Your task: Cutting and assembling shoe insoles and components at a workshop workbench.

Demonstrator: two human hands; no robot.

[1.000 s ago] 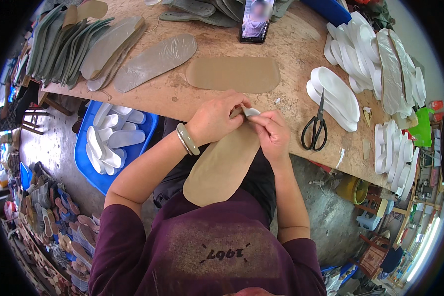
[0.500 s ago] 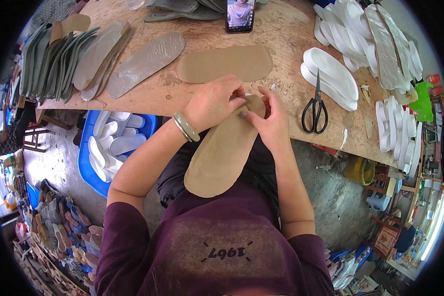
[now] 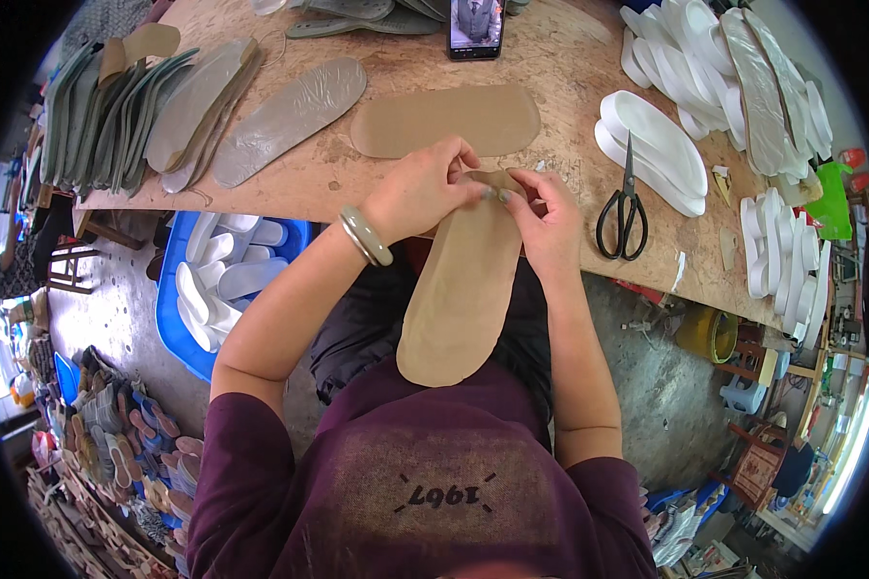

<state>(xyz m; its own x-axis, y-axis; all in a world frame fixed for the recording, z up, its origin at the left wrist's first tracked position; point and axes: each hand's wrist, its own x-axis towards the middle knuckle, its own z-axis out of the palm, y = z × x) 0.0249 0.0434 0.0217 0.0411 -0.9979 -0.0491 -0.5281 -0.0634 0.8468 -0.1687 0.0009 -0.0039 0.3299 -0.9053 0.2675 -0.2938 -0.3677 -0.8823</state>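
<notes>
A tan insole (image 3: 462,289) hangs between my hands, its far end at the table's front edge and its rounded near end over my lap. My left hand (image 3: 433,183), with a bangle on the wrist, pinches its far end. Close beside it, my right hand (image 3: 543,212) grips the same end, thumb on top. The edge of the insole looks folded up between the fingertips. Just beyond my hands, another flat tan insole (image 3: 444,121) lies on the table. Black-handled scissors (image 3: 623,207) rest to the right of my right hand.
On the wooden table (image 3: 290,179) lie a plastic-wrapped insole (image 3: 294,121), a row of grey insoles (image 3: 116,121), white soles (image 3: 652,150) and a phone (image 3: 475,27). Below its front edge stands a blue basin (image 3: 179,323) of white soles. Footwear pieces (image 3: 135,444) pile up at lower left.
The held insole has swung to the right and hangs straighter. My hands have shifted slightly right, with the fingertips closer together at its far end.
</notes>
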